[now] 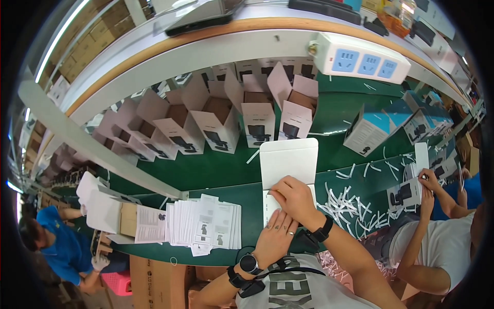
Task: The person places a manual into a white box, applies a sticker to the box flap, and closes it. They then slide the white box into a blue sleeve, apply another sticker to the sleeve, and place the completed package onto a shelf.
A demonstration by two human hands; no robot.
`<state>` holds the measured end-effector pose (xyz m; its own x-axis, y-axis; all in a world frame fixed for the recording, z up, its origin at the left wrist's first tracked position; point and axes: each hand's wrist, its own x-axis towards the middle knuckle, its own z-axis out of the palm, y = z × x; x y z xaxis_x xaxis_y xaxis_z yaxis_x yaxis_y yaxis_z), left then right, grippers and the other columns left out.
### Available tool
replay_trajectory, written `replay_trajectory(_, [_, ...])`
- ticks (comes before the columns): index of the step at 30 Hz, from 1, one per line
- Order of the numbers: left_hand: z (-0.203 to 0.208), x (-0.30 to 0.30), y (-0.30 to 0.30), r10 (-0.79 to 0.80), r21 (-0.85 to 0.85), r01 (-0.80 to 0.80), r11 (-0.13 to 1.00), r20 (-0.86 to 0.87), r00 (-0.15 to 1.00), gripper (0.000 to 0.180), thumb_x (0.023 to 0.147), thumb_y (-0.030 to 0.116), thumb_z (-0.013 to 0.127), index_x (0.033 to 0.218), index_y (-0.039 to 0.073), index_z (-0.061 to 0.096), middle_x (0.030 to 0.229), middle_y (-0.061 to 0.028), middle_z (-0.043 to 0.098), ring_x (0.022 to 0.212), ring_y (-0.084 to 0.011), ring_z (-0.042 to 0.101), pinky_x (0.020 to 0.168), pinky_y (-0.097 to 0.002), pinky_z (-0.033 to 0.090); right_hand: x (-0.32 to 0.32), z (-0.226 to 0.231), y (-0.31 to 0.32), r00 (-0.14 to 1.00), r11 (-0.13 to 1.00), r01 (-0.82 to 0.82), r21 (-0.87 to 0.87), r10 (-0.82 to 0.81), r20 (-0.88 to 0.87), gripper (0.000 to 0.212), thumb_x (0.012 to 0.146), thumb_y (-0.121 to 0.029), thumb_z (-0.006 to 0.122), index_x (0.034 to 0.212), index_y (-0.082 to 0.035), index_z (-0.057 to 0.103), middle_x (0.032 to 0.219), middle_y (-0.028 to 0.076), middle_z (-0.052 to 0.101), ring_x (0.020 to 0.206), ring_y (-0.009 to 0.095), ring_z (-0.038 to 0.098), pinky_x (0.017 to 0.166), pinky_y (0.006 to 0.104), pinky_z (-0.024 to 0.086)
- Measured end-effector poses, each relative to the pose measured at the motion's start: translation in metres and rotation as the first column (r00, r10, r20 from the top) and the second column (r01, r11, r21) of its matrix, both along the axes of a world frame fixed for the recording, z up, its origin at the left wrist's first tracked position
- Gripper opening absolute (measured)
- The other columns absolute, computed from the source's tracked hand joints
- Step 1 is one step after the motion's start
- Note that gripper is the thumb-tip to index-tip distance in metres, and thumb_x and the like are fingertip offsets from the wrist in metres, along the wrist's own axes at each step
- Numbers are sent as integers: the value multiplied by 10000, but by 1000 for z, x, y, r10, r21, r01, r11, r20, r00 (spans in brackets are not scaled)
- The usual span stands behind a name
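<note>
A white cardboard box (264, 208) stands in front of me at the table's near edge, its lid flap (288, 160) raised and leaning away. My right hand (297, 202) reaches across the box's top, with bent fingers gripping near its left side by the flap's fold. Lower down, my left hand (276, 234) holds the box's near side, its fingertips close under the right hand. What lies beneath both palms is hidden. To the left of the box, overlapping rows of printed leaflets (203, 224) lie on the green table (252, 184).
Opened boxes (220, 123) stand in a row on the far green surface, below a shelf with a white power strip (360, 59). White paper strips (346, 208) are scattered at right. Closed boxes (373, 129) stand behind them. One co-worker (435, 247) handles boxes at right, another (64, 247) sits left.
</note>
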<state>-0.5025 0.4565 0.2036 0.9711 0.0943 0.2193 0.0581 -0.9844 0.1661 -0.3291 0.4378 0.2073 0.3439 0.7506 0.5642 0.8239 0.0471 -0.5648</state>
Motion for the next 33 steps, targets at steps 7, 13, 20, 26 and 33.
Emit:
replay_trajectory(7, [-15, -6, -6, 38, -101, -45, 994, -73, 997, 521, 878, 136, 672, 1376, -8, 619, 1376, -223, 611, 1371, -400, 536, 1216, -498, 367, -13, 24, -6, 965, 971, -237, -25, 232, -123, 245, 799, -209, 841, 952, -73, 708, 892, 109, 686, 785, 350, 689, 696, 426, 566])
replay_trajectory(13, [-1, 10, -17, 43, -118, -60, 991, -144, 989, 546, 919, 123, 614, 1451, 8, 573, 1512, -240, 533, 1475, -390, 457, 1256, -460, 329, 10, 8, -33, 968, 967, -221, -125, 201, -152, 217, 787, -99, 782, 981, -72, 690, 912, 142, 675, 827, 374, 685, 710, 423, 557])
replay_trajectory(20, [-15, -5, 19, -102, -51, 105, 993, 73, 992, 582, 955, 118, 553, 1529, 31, 504, 1674, -207, 381, 1593, -345, 303, 1304, -462, 245, 111, -19, -154, 933, 971, 178, -162, -218, -285, 177, 942, -45, 709, 1115, -11, 693, 966, 65, 727, 821, 149, 612, 760, 299, 515])
replay_trajectory(26, [10, -40, 39, -31, 6, 31, 1000, -14, 999, 541, 975, 169, 578, 1496, 31, 534, 1659, -165, 416, 1558, -324, 357, 1284, -454, 282, 39, 13, -84, 596, 969, 246, -25, -172, -784, 382, 976, -74, 675, 1343, 26, 635, 1248, 118, 734, 839, 119, 613, 753, 265, 490])
replay_trajectory(33, [33, -39, 50, 87, -572, 4, 820, 132, 987, 407, 1046, 320, 609, 1337, 36, 637, 1382, -211, 631, 1271, -412, 595, 1092, -497, 472, 25, 17, -121, 614, 956, -276, -104, 92, -784, 444, 985, -173, 660, 1370, 43, 620, 1329, 142, 717, 986, 168, 684, 788, 300, 518])
